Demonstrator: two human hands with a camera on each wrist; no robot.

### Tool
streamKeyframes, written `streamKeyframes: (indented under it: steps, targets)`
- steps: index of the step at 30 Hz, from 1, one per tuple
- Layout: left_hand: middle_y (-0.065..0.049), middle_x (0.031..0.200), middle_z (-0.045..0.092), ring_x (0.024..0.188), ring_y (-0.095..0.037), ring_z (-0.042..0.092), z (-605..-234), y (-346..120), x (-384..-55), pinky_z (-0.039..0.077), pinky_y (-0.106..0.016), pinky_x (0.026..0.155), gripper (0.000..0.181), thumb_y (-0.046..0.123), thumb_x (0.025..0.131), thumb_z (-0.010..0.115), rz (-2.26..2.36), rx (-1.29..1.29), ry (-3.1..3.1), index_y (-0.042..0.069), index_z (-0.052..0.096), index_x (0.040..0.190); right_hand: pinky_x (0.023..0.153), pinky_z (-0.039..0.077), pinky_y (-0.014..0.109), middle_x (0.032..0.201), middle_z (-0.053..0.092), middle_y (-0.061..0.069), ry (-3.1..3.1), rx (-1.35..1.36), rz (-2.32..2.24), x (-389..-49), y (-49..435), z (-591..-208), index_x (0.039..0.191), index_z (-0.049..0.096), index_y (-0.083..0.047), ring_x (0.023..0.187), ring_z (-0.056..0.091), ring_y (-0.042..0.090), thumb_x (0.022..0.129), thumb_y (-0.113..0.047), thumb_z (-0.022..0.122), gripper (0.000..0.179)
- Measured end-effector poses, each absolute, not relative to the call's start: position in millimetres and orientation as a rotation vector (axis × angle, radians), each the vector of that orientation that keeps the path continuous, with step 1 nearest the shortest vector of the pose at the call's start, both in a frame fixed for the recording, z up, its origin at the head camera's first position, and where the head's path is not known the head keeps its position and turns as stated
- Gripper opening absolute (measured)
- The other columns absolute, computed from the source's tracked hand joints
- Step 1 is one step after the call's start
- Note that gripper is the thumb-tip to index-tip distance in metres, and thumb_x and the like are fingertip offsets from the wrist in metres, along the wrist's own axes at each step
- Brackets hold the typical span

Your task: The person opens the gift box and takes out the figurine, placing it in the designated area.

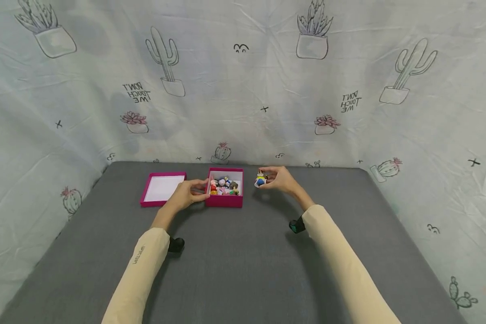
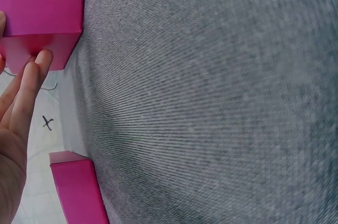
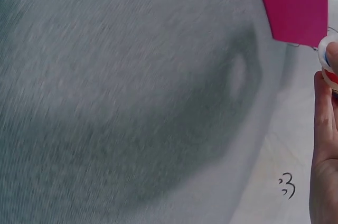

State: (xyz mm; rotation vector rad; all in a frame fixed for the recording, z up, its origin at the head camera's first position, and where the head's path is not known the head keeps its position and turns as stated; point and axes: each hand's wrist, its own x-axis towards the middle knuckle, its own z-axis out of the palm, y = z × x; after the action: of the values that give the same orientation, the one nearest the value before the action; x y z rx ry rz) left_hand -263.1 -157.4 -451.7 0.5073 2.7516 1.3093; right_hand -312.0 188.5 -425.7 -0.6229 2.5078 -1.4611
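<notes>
A pink box (image 1: pixel 224 201) with a white inside stands on the table, holding several small colourful figurines (image 1: pixel 222 184). My left hand (image 1: pixel 185 194) is at its left side: the fingers lie along the side wall and the thumb comes round the front corner by the rim. To the right of the box, my right hand (image 1: pixel 281 179) pinches a small figurine (image 1: pixel 261 179), blue and yellow with a round white base. Its base (image 3: pixel 322 52) shows at the right edge of the right wrist view, between thumb and finger.
Left of the box lies its pink lid (image 1: pixel 155 204), white inside facing up. The grey cloth-covered table (image 1: pixel 235 261) ends at the back against a pale curtain (image 1: pixel 227 90) printed with cacti. Dark wrist devices (image 1: pixel 176 245) show at both cuffs.
</notes>
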Motion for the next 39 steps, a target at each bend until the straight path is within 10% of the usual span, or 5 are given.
streamKeyframes:
  steps: [39]
  targets:
    - [-0.025,0.117,0.063,0.1,-0.035,0.065,-451,-153,-267,0.054,-0.044,0.085,0.055,0.01,0.083,0.075,1.373,0.454,2.732,-0.002,0.054,0.133,0.087,0.054,0.039,0.124,0.062,0.019,2.527,-0.749,-1.116,-339,181,-447,0.128,0.059,0.003,0.107,0.064,0.03,0.075,-0.006,0.082,0.059]
